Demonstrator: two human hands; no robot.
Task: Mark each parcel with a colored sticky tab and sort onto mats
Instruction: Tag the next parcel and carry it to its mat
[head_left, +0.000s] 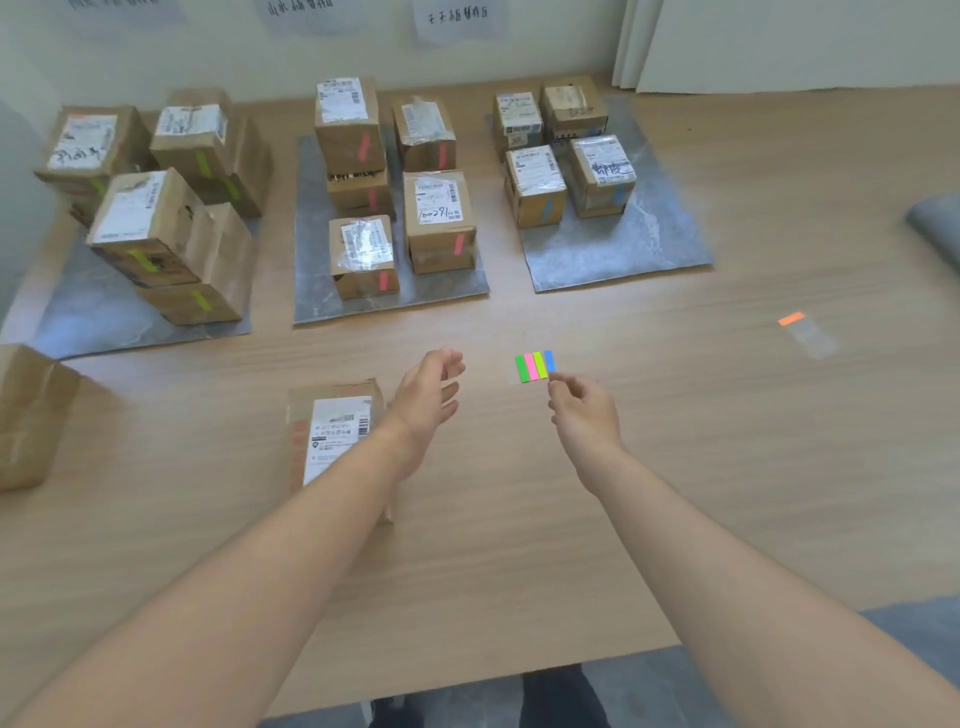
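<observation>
A strip of coloured sticky tabs (535, 366), green, pink, yellow-green and blue, lies on the wooden floor. My right hand (584, 413) hovers just below it, fingertips pinched together at the blue end; whether it touches the tabs I cannot tell. My left hand (428, 400) floats open to the left of the tabs. Under my left forearm lies a flat brown parcel (332, 431) with a white label. Three grey mats hold tabbed boxes: left mat (93, 317) green tabs, middle mat (441, 296) pink tabs, right mat (623, 254) blue tabs.
A brown box (31, 415) sits at the left edge. An orange tab on a clear sheet (802, 330) lies at the right. A rolled grey mat (935, 228) shows at the far right. Paper signs hang on the wall above the mats.
</observation>
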